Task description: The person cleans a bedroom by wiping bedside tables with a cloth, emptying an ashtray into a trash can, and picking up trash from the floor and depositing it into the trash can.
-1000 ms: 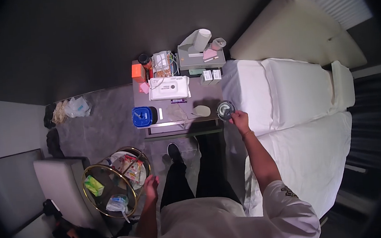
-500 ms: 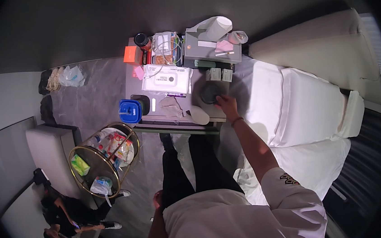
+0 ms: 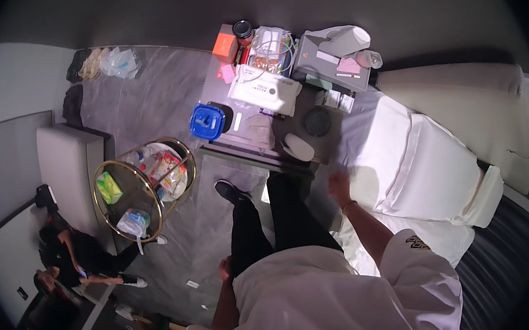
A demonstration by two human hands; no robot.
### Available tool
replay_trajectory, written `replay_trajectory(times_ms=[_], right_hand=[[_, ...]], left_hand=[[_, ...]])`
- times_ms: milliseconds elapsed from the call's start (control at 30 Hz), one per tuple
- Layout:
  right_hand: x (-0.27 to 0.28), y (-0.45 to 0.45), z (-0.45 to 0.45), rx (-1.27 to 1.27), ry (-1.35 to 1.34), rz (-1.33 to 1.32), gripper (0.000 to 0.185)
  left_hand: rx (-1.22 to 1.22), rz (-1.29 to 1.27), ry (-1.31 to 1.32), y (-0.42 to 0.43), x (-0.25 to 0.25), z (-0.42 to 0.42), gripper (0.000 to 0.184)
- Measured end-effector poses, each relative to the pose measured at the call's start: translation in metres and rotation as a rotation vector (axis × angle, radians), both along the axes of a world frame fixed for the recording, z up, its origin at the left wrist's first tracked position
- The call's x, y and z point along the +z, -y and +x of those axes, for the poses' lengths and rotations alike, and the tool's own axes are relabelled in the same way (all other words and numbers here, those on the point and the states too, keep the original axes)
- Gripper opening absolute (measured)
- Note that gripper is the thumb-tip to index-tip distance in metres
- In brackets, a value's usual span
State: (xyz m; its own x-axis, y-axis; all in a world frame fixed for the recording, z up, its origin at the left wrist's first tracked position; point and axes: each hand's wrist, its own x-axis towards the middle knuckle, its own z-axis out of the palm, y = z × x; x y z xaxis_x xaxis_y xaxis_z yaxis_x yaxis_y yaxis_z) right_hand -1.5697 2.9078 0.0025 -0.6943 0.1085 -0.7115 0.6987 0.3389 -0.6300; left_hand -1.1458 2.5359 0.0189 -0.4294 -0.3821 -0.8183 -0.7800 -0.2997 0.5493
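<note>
My right hand [image 3: 339, 187] is beside the bed, below the table's right front corner. It holds nothing that I can see, and its fingers look loosely apart, though a little blurred. A dark round dish-like thing [image 3: 317, 122] lies on the table [image 3: 245, 143], apart from the hand. Close to it are a white rounded object [image 3: 299, 147], a folded beige cloth [image 3: 260, 132] and small pale boxes [image 3: 337, 99]. My left hand [image 3: 225, 268] hangs by my left thigh, its fingers mostly hidden.
On the table are a white wipes pack [image 3: 264, 89], a blue-lidded container [image 3: 207, 121], an orange box [image 3: 225, 46] and a grey box [image 3: 331, 65]. A gold-rimmed round trolley [image 3: 98, 195] stands left. The bed [image 3: 395, 153] lies right. Another person [image 3: 73, 247] sits lower left.
My right hand has let go of the dark round thing and drawn back towards me, off the table. The view has shifted, so the table appears farther right and turned.
</note>
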Motion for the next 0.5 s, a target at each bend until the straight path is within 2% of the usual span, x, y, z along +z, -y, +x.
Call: replay_trajectory(times_ms=[33, 67, 100, 133, 167, 200, 233, 267, 300, 333, 400, 433, 467, 500], right_hand=[[-0.004, -0.011, 0.025, 0.038, 0.134, -0.109, 0.017], [-0.01, -0.018, 0.049, 0.296, 0.142, 0.067, 0.02], [-0.016, -0.024, 0.069, 0.553, 0.143, 0.245, 0.023], [-0.022, -0.031, 0.087, 0.564, 0.141, 0.252, 0.023], [-0.026, -0.033, 0.098, 0.868, -0.112, 0.323, 0.025], [-0.031, -0.036, 0.108, 1.164, -0.373, 0.387, 0.026], [-0.019, -0.022, 0.106, 1.174, -0.379, 0.391, 0.026], [-0.004, -0.003, 0.099, 1.14, -0.155, 0.442, 0.025], [0.007, 0.014, 0.096, 1.091, 0.068, 0.49, 0.025], [0.003, 0.019, 0.099, 1.094, 0.063, 0.497, 0.025], [-0.026, 0.018, 0.118, 1.272, -0.387, 0.496, 0.021], [-0.03, 0.022, 0.123, 1.287, -0.389, 0.502, 0.021], [-0.032, 0.03, 0.126, 1.107, -0.345, 0.494, 0.019], [-0.035, 0.04, 0.129, 0.923, -0.301, 0.48, 0.019]], left_hand=[[-0.26, -0.09, 0.157, 0.0, 0.023, -0.019, 0.035], [-0.521, -0.178, 0.31, -0.003, 0.044, -0.04, 0.037], [-0.511, -0.172, 0.308, -0.009, 0.048, -0.042, 0.037], [-0.313, -0.188, 0.393, -0.014, 0.052, -0.042, 0.036], [-0.112, -0.204, 0.472, -0.016, 0.049, -0.035, 0.034], [-0.102, -0.2, 0.468, -0.017, 0.047, -0.027, 0.034], [-0.092, -0.199, 0.345, -0.019, 0.036, -0.009, 0.034], [-0.082, -0.199, 0.22, -0.019, 0.028, 0.005, 0.034], [-0.076, -0.196, 0.214, -0.018, 0.026, 0.011, 0.034], [-0.04, -0.201, 0.219, -0.019, 0.027, 0.013, 0.031], [0.001, -0.196, 0.22, -0.009, 0.03, 0.025, 0.028], [-0.003, -0.213, 0.216, -0.004, 0.031, 0.035, 0.027], [-0.007, -0.233, 0.21, 0.0, 0.032, 0.047, 0.027], [0.128, -0.15, 0.215, 0.002, 0.035, 0.059, 0.028]])
